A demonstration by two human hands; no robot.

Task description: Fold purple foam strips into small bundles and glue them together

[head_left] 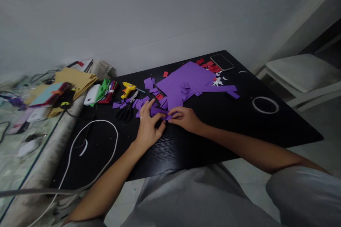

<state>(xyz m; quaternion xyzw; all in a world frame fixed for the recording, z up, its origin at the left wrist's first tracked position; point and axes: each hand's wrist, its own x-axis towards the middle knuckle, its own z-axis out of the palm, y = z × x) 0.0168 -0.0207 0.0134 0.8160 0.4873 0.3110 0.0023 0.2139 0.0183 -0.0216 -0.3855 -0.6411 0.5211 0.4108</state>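
My right hand (pixel 187 120) pinches the end of a small purple paper strip (pixel 167 117) low over the black table. My left hand (pixel 149 127) is at the strip's other side, thumb and forefinger closed around its edge and the other fingers spread over loose purple paper pieces (pixel 138 103). Just beyond my hands lies a large purple sheet (pixel 186 76) with a strip-like part reaching toward me. Black-handled scissors (pixel 125 112) rest left of my left hand, blades pointing away.
A yellow glue gun (pixel 128 89) lies behind the scissors, near green and red pipe-cleaner-like bundles (pixel 103 90). Red scraps (pixel 211 66), white scraps (pixel 218 79) and a phone (pixel 222 62) are at the back right. A white ring (pixel 265 105) lies right; a white cable (pixel 117 133) loops at left.
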